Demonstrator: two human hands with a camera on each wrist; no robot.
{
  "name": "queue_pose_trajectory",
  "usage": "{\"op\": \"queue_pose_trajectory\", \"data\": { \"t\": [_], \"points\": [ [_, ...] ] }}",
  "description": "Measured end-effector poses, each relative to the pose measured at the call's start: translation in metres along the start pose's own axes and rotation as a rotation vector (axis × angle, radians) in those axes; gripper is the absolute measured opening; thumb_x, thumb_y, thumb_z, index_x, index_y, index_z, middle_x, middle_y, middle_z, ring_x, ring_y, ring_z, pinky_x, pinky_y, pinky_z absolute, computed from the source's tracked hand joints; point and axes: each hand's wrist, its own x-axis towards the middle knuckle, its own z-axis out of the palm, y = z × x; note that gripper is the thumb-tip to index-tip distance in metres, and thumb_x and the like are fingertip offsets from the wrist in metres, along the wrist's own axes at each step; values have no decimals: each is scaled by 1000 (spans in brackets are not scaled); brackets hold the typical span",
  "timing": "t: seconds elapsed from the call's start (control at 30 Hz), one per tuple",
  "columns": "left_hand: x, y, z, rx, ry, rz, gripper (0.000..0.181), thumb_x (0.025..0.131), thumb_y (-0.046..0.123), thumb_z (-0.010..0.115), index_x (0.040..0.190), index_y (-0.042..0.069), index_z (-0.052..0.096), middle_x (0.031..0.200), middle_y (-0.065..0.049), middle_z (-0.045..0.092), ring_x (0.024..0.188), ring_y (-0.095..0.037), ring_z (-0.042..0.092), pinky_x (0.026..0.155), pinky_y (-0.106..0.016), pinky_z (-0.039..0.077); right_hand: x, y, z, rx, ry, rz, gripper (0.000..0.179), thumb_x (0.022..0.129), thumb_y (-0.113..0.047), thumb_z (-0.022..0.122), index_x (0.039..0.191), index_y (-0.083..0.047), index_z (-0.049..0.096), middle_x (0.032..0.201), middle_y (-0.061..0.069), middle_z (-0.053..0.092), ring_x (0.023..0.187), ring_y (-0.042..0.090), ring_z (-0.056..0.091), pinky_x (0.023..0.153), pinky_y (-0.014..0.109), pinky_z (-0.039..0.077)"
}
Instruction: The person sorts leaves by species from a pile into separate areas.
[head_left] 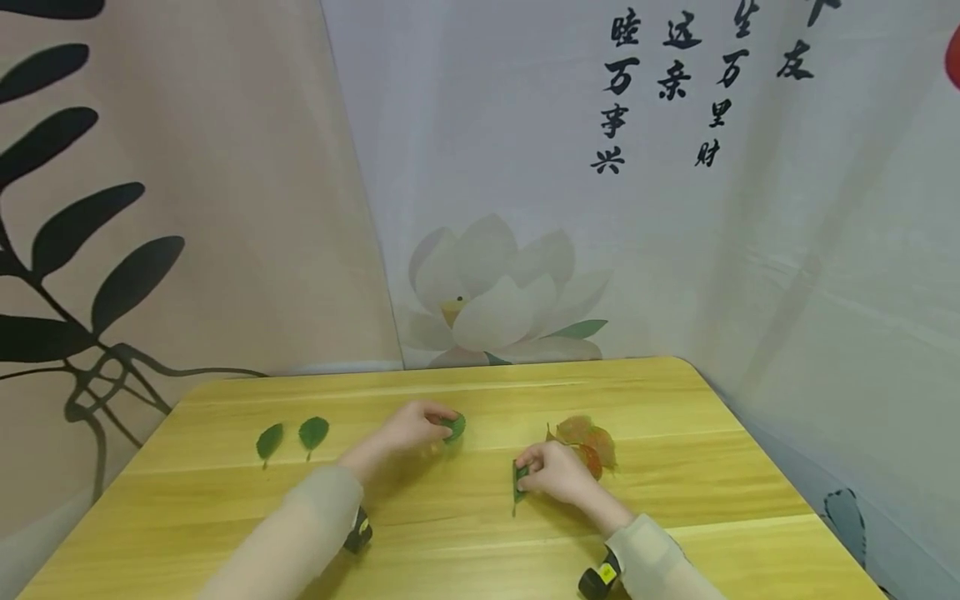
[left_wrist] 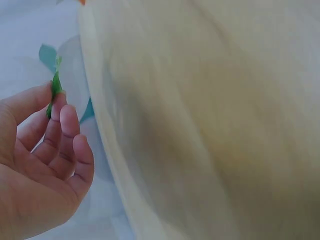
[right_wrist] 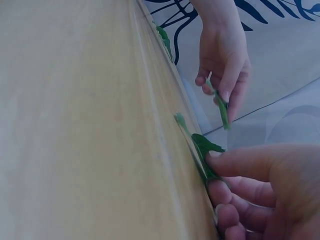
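Middle, low in frame: pinching green leaf (head_left: pixel 457 426) in left hand (head_left: pixel 417 427), another leaf (right_wrist: pixel 203 145) in right hand (head_left: pixel 555 470), maybe avoiding rips.

Yellow wood-grain table (head_left: pixel 450 567), rounded far corners. Behind table: pale fabric backdrop (head_left: pixel 480 108), printed: white lotus (head_left: pixel 495 292) above table's far edge; dark leafy branch (head_left: pixel 86 231) past table's left side; black Chinese calligraphy (head_left: pixel 673 81) high above table's far-right corner.
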Motion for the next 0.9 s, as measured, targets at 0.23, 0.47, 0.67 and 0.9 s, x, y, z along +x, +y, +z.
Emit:
{"op": "queue_pose_trajectory", "data": {
  "t": [0.23,0.47,0.67,0.9],
  "points": [
    [-11,-12,-40,26,60,-24,32,91,12,67,121,1,66,108,-12,63,91,-23,61,79,-40,55,-1,-3,0,-3,5,-3,20,76,-11,80,93,-8,72,76,-5,60,69,12,51,56,24,45],
    [-21,-38,-77,32,116,-110,38,94,14,64,128,-2,60,97,-11,67,83,-32,63,55,-27,49,-2,-3,1,-1,8,14,20,76,-12,80,94,-9,72,78,-4,61,72,13,53,58,26,46],
    [-34,-54,-94,65,127,-131,40,94,12,62,129,-6,56,88,-15,65,75,-33,64,51,-31,49,-1,-2,1,-12,12,29,19,76,-13,79,94,-9,72,75,-5,59,69,12,51,56,25,45],
    [-41,-72,-102,68,152,-150,38,93,7,63,126,-9,57,88,-18,65,64,-26,65,55,-38,56,-1,-3,4,-7,12,24,18,77,-12,79,93,-10,72,75,-4,59,68,13,51,56,25,44]
  ]
}}
